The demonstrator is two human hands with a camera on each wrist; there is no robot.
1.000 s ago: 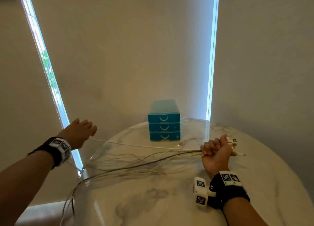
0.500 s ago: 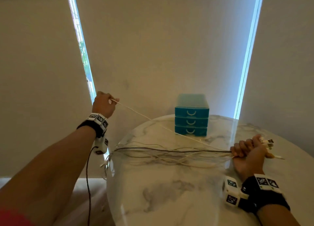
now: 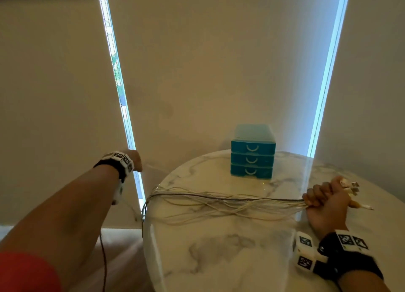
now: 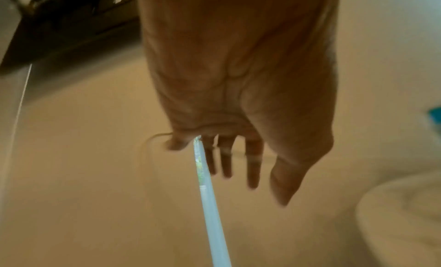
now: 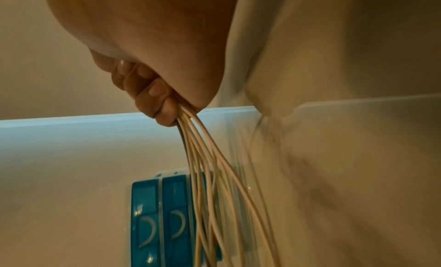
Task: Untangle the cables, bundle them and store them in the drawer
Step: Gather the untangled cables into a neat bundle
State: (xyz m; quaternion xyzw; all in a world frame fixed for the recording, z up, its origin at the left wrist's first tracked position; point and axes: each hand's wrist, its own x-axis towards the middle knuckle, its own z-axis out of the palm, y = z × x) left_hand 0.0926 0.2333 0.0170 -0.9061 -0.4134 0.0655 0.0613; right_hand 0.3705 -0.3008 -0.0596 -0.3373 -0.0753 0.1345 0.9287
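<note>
Head view, left to right: your left hand [image 3: 135, 160], fingers [image 4: 253, 163] loosely extended, empty. Cables [image 3: 219, 201], light and limp, trail across the table [image 3: 219, 259] from your right hand's [image 3: 326, 204] closed fingers; regrip beside the plugs.

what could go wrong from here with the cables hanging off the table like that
The cables trail over the left edge of the table, so their weight could drag more slack off. The right hand holds only the plug ends; a loosened grip could free the bundle. The left hand is off to the side, fingers extended, supporting nothing.
</note>
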